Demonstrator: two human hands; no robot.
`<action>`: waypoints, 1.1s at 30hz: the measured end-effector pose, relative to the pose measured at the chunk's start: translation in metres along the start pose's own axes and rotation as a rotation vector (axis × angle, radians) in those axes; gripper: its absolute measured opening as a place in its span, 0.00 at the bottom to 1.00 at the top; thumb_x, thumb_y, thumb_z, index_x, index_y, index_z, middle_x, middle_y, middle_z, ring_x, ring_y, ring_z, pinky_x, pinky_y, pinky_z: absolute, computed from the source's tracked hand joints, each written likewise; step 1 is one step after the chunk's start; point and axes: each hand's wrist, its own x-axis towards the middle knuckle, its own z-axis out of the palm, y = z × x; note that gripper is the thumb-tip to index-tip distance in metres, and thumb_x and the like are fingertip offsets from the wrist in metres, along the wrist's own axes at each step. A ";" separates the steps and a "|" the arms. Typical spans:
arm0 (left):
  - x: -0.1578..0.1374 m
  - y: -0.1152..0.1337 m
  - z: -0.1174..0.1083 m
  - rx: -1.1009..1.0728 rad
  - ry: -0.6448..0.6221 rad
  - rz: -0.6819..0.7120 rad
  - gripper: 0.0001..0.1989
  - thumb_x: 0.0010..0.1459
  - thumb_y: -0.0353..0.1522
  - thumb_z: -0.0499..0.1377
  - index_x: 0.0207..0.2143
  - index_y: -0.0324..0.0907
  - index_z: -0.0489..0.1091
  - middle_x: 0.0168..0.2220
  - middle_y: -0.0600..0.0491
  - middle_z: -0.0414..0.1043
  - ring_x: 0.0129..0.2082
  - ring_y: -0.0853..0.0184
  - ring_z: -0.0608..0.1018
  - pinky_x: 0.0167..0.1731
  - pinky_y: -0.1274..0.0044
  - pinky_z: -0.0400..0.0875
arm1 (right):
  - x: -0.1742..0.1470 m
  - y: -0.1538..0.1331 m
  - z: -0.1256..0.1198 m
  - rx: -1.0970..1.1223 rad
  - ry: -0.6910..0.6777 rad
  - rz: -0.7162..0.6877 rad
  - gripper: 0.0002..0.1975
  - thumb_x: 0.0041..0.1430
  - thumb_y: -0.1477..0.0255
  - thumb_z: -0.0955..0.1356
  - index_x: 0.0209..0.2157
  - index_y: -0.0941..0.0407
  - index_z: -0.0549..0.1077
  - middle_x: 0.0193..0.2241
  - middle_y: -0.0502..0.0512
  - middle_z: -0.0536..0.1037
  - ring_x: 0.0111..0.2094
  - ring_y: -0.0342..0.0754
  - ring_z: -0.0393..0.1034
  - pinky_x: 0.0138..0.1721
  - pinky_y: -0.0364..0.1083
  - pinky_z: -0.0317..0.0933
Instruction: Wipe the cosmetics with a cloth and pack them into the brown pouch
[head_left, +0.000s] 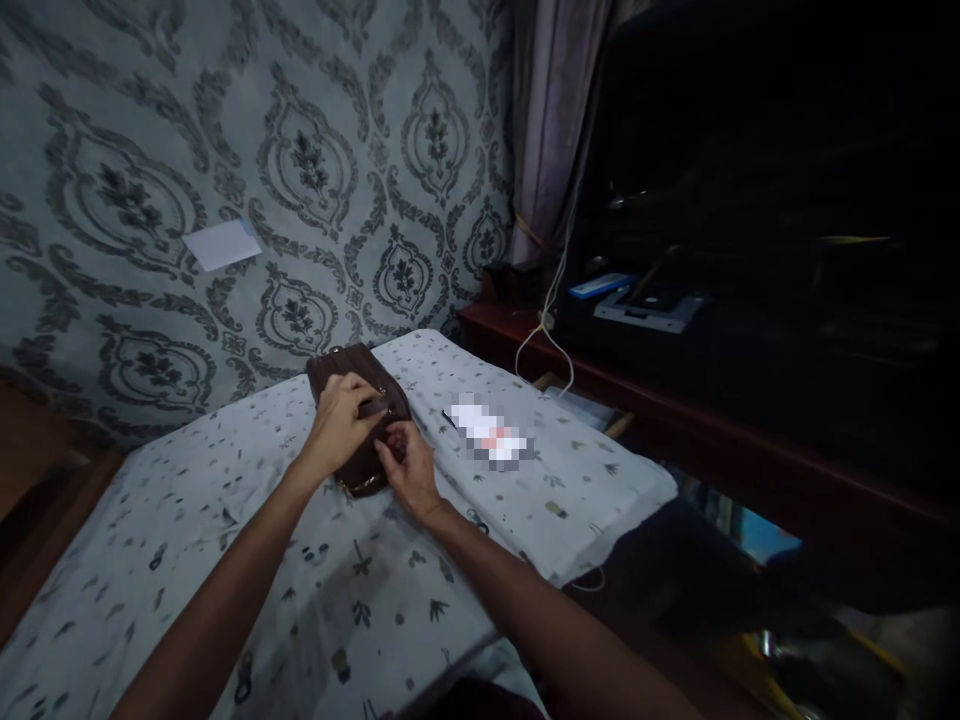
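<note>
A brown zippered purse [361, 362] lies on the white patterned cloth, close to the wall. My left hand [343, 422] reaches over its top, thumb and fingers bent together at the metal zip fittings near its right edge. Just below, my right hand [412, 468] pinches at the purse's right side with curled fingers. Exactly which part the fingertips grip is too small and dark to make out. Gold-coloured metal shows along the purse's near end. My hands cover much of its middle.
Right of the purse, a blurred-out bright object [487, 432] rests on the cloth [555, 500]. Beyond stands a dark red cabinet [502, 325] with white cables [559, 270] hanging in front. A white paper [223, 245] is on the wallpapered wall. A wooden edge [60, 540] borders the left.
</note>
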 end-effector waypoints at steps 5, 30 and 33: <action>-0.008 -0.022 -0.021 -0.020 0.068 -0.072 0.05 0.54 0.30 0.61 0.35 0.44 0.74 0.36 0.52 0.72 0.39 0.61 0.73 0.40 0.71 0.66 | 0.000 0.000 0.002 0.024 0.009 0.058 0.13 0.56 0.64 0.70 0.41 0.53 0.69 0.30 0.48 0.72 0.29 0.45 0.68 0.32 0.44 0.66; -0.031 -0.022 -0.017 -0.189 0.112 -0.225 0.12 0.56 0.34 0.59 0.21 0.43 0.63 0.25 0.57 0.64 0.30 0.66 0.69 0.32 0.74 0.60 | -0.001 0.000 0.006 -0.020 0.022 0.058 0.15 0.57 0.62 0.71 0.42 0.54 0.68 0.30 0.49 0.72 0.27 0.45 0.66 0.33 0.46 0.66; -0.035 -0.023 -0.015 -0.174 0.123 -0.205 0.12 0.56 0.34 0.60 0.21 0.44 0.63 0.25 0.56 0.66 0.32 0.65 0.69 0.35 0.74 0.61 | -0.001 0.000 0.006 -0.017 0.023 0.059 0.16 0.56 0.62 0.71 0.42 0.54 0.68 0.30 0.49 0.72 0.27 0.46 0.66 0.34 0.47 0.66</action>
